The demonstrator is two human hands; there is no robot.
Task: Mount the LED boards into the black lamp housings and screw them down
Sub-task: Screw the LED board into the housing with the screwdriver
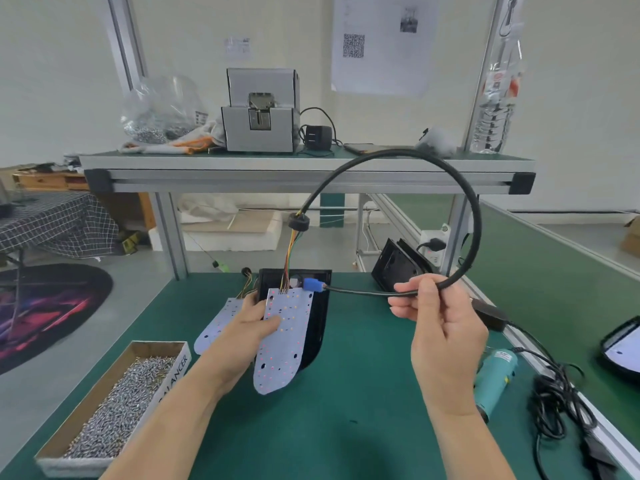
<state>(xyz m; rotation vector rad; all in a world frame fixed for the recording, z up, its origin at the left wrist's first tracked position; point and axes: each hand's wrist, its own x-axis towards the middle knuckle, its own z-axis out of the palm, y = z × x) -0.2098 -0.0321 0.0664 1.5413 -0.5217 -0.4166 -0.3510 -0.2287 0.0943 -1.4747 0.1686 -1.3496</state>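
Note:
A white LED board [287, 337] with lit red and orange dots leans tilted over a black lamp housing [317, 327] on the green mat. My left hand [249, 327] grips the board's left edge, thumb on its face. Coloured wires rise from the board's top to a black grommet [299, 222] on a thick black cable [450, 174] that loops overhead. My right hand [433, 306] grips that cable together with a thinner black lead ending in a blue plug [311, 285] at the board's top. A second LED board [216, 323] lies behind my left hand.
A cardboard box of screws [114, 407] stands front left. A teal electric screwdriver [495, 379] and tangled black cords [561, 407] lie right. More black housings [398, 268] lean at the back right; another [623, 348] sits far right. A screw feeder [261, 112] stands on the shelf.

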